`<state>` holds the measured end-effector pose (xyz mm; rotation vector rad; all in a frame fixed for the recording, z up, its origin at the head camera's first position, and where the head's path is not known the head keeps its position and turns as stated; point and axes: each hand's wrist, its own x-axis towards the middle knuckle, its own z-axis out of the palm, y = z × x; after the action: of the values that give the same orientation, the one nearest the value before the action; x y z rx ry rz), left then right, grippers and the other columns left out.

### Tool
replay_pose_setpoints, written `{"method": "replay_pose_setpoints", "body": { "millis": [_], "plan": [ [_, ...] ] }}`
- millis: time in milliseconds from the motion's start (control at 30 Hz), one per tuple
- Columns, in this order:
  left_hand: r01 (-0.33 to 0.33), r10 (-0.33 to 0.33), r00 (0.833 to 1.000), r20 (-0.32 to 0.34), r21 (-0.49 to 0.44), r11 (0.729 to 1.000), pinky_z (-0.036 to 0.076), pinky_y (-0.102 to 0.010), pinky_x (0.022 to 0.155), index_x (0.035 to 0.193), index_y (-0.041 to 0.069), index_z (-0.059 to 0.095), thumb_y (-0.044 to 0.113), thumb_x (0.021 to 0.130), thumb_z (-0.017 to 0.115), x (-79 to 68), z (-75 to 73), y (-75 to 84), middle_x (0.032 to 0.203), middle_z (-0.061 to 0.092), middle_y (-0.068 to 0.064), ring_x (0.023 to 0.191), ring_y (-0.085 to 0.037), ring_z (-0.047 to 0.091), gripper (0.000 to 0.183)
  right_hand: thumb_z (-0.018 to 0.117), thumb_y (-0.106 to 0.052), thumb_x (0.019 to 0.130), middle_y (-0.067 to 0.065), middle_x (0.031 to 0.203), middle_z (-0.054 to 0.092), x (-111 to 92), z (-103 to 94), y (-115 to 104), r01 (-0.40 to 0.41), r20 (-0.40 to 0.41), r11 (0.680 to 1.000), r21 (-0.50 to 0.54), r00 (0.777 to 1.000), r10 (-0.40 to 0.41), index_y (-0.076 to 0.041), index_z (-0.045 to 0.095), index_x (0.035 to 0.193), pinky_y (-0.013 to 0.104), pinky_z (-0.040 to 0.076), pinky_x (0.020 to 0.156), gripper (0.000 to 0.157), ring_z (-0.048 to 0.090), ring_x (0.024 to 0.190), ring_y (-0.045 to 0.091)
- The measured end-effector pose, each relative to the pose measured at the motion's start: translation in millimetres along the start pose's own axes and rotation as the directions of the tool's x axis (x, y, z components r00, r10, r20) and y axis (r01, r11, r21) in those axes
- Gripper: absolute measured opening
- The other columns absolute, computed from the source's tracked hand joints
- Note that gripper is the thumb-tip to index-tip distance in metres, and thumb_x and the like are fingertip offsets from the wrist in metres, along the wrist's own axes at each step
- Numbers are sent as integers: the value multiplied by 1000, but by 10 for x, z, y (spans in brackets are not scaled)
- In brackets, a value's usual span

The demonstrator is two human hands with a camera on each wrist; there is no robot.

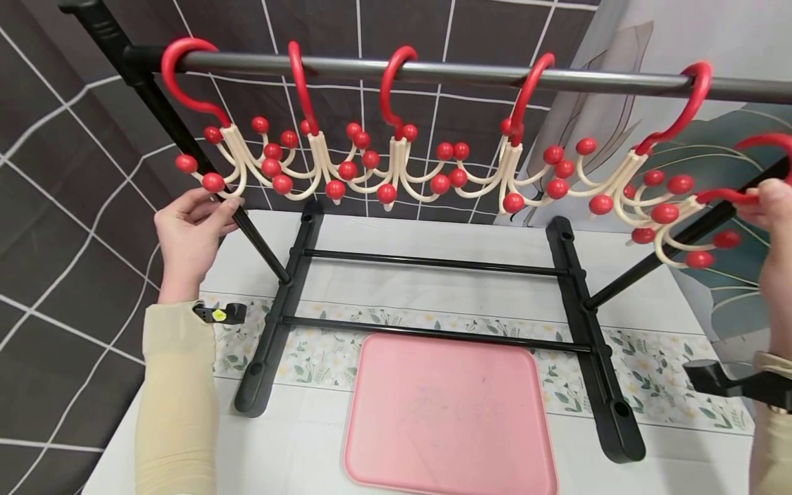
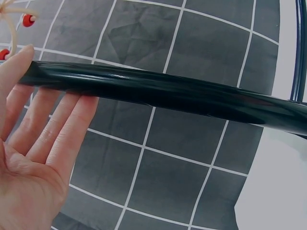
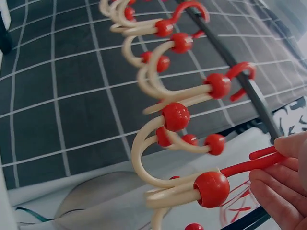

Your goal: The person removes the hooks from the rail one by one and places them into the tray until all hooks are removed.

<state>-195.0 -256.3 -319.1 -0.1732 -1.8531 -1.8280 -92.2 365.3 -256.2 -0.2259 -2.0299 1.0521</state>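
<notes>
A row of cream multi-prong hangers (image 1: pixel 396 161) with red hooks and red ball tips hangs from the metal bar (image 1: pixel 445 71) of a black rack. At the left, my left hand (image 1: pixel 194 230) holds the slanted black post (image 1: pixel 262 244), thumb on one side and fingertips on the other, just under the leftmost hanger's balls. My right hand (image 1: pixel 770 220) pinches the red hook (image 3: pixel 252 164) of one more hanger (image 1: pixel 674 213), tilted at the bar's right end. In the head view its hook is off the bar, and its prongs lie close to the neighbouring hanger.
Below the bar, a pink tray (image 1: pixel 448 412) lies on the white, flower-banded table covering (image 1: pixel 322 357), between the rack's black feet (image 1: pixel 272 350). Dark tile-patterned cloth (image 1: pixel 68 227) stands behind and to the left; a pale curtain (image 1: pixel 674 41) hangs at the right.
</notes>
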Motion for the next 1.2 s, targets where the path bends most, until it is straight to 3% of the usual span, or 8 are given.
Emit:
{"method": "replay_pose_setpoints", "body": {
  "millis": [100, 200, 300, 500, 633, 967, 1200],
  "plan": [
    [-4, 4, 1000, 0, -10, 1000, 59, -21, 66, 106, -2, 76, -5, 84, 80, 0, 5, -4, 84, 76, -3, 71, -10, 74, 23, 60, -23, 106, -23, 104, 65, -125, 29, -38, -59, -13, 997, -52, 998, 59, -25, 68, 119, 18, 40, 104, 16, 61, 93, -8],
    [-6, 6, 1000, -2, -6, 1000, 59, -21, 66, 106, -4, 75, -5, 84, 81, 1, 9, -7, 84, 76, -3, 71, -10, 74, 23, 66, -25, 101, -21, 103, 69, -215, 53, -21, -115, -19, 991, -63, 993, 114, -16, 71, 124, 12, 46, 86, 25, 64, 88, -6],
    [-7, 7, 1000, 0, -3, 1000, 59, -21, 66, 105, -3, 75, -5, 83, 81, 3, 12, -11, 83, 75, -3, 71, -10, 74, 23, 68, -23, 100, -21, 101, 70, -299, 87, 47, -122, -4, 989, -84, 992, 122, -13, 72, 123, 9, 45, 74, 26, 65, 85, -7],
    [-7, 7, 1000, 5, 0, 1000, 59, -22, 66, 105, -1, 76, -5, 84, 81, 0, 11, -12, 84, 76, -3, 72, -10, 74, 22, 71, -22, 97, -13, 104, 72, -444, 168, 194, -89, 28, 992, -88, 995, 92, -13, 74, 120, 10, 48, 83, 25, 66, 87, -8],
    [-4, 4, 1000, 1, 10, 1000, 59, -22, 67, 107, -3, 76, -4, 84, 80, -4, 6, -6, 85, 76, -3, 72, -11, 74, 23, 73, -18, 96, -7, 106, 74, -526, 213, 252, -61, 63, 995, -82, 996, 66, -10, 75, 118, 9, 50, 80, 23, 67, 87, -8],
    [-9, 10, 1000, -9, 46, 999, 59, -19, 65, 105, 2, 77, -2, 84, 82, 9, 15, 3, 84, 76, -1, 70, -8, 74, 22, 77, -13, 92, -16, 96, 74, -745, 342, 266, -92, 138, 995, -27, 986, 95, 0, 75, 114, 9, 51, 73, 25, 70, 82, -4],
    [-4, 4, 1000, -7, 60, 998, 59, -19, 66, 107, 2, 78, -1, 84, 82, 14, 3, 2, 87, 76, -1, 72, -8, 74, 23, 79, -9, 90, -13, 93, 75, -861, 432, 189, -100, 204, 995, 23, 975, 93, 1, 75, 113, 11, 53, 70, 25, 72, 79, 0]
  ]
}}
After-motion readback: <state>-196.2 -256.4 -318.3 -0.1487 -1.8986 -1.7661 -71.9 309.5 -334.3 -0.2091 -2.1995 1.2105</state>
